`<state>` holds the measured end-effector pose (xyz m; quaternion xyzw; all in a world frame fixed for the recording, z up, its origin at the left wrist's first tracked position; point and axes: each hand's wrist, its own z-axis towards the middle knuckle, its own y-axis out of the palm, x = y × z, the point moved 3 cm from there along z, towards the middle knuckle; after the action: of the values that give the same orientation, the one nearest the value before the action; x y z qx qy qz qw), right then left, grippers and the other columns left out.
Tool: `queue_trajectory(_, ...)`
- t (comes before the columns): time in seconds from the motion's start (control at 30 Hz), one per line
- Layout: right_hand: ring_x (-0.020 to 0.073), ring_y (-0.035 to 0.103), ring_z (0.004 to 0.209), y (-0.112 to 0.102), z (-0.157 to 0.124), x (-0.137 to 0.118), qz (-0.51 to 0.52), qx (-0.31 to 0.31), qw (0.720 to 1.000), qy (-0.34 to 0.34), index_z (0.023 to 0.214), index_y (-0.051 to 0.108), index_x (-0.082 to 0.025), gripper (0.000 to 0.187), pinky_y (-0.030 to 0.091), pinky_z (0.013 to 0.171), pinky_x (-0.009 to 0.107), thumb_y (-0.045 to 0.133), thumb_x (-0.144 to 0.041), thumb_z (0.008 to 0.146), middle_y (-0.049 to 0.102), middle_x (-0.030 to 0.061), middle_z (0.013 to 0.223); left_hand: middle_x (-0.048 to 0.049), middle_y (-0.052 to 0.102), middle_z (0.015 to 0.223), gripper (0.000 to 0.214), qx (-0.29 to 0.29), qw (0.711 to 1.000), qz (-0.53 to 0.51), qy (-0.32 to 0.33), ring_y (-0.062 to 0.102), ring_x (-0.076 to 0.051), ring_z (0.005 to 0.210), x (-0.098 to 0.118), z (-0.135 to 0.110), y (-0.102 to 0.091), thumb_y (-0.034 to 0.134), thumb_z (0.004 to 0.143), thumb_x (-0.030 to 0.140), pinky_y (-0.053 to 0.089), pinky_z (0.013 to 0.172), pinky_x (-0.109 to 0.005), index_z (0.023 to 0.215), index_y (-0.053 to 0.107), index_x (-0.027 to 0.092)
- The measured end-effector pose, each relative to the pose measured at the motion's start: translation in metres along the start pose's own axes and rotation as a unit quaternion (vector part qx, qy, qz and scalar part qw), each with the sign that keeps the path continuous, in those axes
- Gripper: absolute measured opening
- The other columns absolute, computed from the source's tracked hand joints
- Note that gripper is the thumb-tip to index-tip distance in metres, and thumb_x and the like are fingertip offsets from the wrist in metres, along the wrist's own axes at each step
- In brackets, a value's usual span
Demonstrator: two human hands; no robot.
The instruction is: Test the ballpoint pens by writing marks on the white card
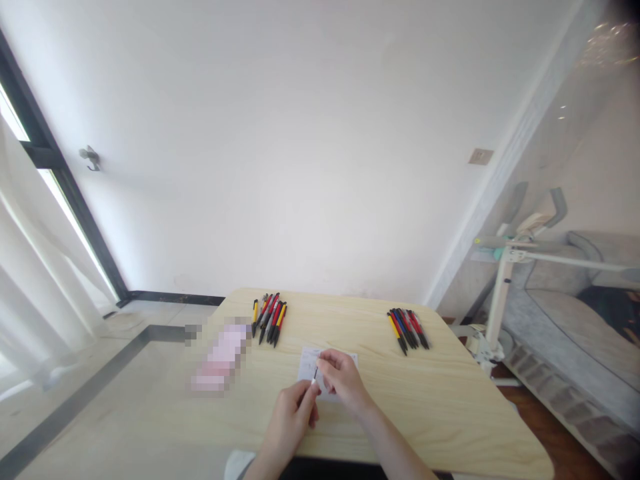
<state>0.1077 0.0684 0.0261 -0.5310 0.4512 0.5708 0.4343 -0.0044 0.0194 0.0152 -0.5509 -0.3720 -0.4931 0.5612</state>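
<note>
My left hand (294, 408) is closed, with thumb and fingers pinched around the lower end of a thin pen part (315, 375). This piece is narrow and dark with a white section near my left thumb; whether it is a refill or a slim pen I cannot tell. At its upper end my right hand (344, 379) closes thumb and finger on it, the other fingers curled. Both hands are over a white sheet of paper (307, 363) with faint marks, partly covered by them.
Several red, yellow and black pens (270, 319) lie bunched at the back left of the wooden table (425, 407). Another group of pens (407, 330), one blue, lies at the back right. A blurred-out pink item (223, 357) is at the left edge. Behind stands a white wall (310, 167).
</note>
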Motion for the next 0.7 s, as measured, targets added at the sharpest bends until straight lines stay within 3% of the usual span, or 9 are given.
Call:
queue_trajectory(0.3, 0.0044, 0.034, 0.032, -0.005, 0.004, -0.002, 0.014, -0.006, 1.000, 0.005, 0.067, 0.053, -0.016, 0.019, 0.027, 0.034, 0.016, 0.058, -0.034, 0.069, 0.041, -0.0100, 0.037, 0.0024, 0.052, 0.045, 0.037, 0.006, 1.000, -0.006, 0.005, 0.050, -0.011, 0.044, 0.004, 0.000, 0.000, 0.037, 0.083, 0.043, 0.036, 0.048, -0.022, 0.064, 0.055, 0.017)
queue_trajectory(0.47, 0.0049, 0.035, 0.033, -0.012, 0.000, 0.000, 0.008, -0.035, 0.999, 0.014, 0.081, 0.059, -0.014, 0.023, 0.027, 0.035, 0.016, 0.058, -0.034, 0.070, 0.042, -0.0100, 0.038, 0.0026, 0.052, 0.046, 0.037, 0.014, 1.000, -0.011, 0.001, 0.049, -0.011, 0.043, 0.003, -0.001, 0.001, 0.037, 0.083, 0.043, 0.036, 0.047, -0.022, 0.067, 0.058, 0.016)
queue_trajectory(0.57, 0.0054, 0.035, 0.033, -0.021, -0.003, 0.004, 0.008, -0.037, 0.999, 0.023, 0.087, 0.058, -0.014, 0.028, 0.028, 0.036, 0.017, 0.057, -0.037, 0.072, 0.043, -0.0096, 0.038, 0.0029, 0.052, 0.045, 0.037, 0.025, 1.000, -0.016, -0.006, 0.049, -0.011, 0.042, 0.002, 0.000, 0.001, 0.038, 0.083, 0.044, 0.036, 0.048, -0.022, 0.068, 0.058, 0.016)
queue_trajectory(0.7, 0.0054, 0.033, 0.033, -0.044, -0.005, 0.003, 0.010, 0.014, 1.000, 0.008, 0.074, 0.054, -0.016, 0.023, 0.025, 0.036, 0.017, 0.057, -0.038, 0.072, 0.042, -0.0096, 0.038, 0.0028, 0.052, 0.043, 0.036, 0.027, 1.000, -0.011, -0.002, 0.048, -0.011, 0.042, 0.002, 0.000, 0.001, 0.039, 0.083, 0.043, 0.036, 0.048, -0.022, 0.070, 0.059, 0.016)
